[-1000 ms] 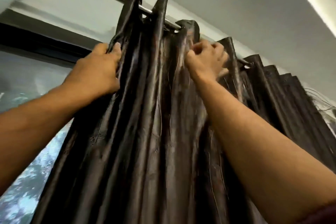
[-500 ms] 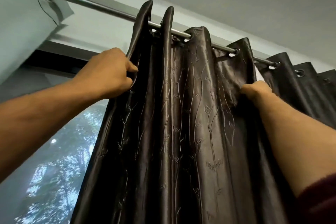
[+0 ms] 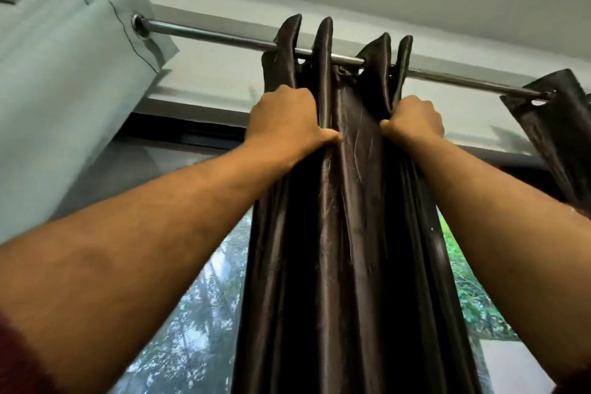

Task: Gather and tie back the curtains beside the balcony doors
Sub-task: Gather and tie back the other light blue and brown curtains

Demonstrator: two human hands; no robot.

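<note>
My left hand (image 3: 284, 125) is closed on the left edge of the dark curtain (image 3: 348, 233), thumb pressed across the front of a fold, fingers wrapped behind the cloth and out of sight. My right hand (image 3: 414, 121) is closed on the right edge of the same bunch, thumb tip against the front fold, the other fingers hidden behind the fabric. Both grips are pressed together on cloth, not spread.

Between the two grips the curtain is gathered into narrow upright pleats. Directly above the grips, four pleat tops stand over the metal rod (image 3: 224, 38), which passes through them. Below the grips the bunched fabric hangs straight down and leaves the bottom of the view.

To the right of my right grip, well apart, a second dark panel (image 3: 553, 125) hangs from the rod by an eyelet, with bare rod between it and the bunch. To the left of my left grip, well apart, a pale sheer curtain (image 3: 57, 105) hangs from the rod's far end.

Behind the grips, the dark door frame (image 3: 179, 131) runs across, and the glass (image 3: 204, 313) below it shows foliage on either side of the bunch. A dark red sleeve (image 3: 19, 358) shows at my left forearm's lower edge.
</note>
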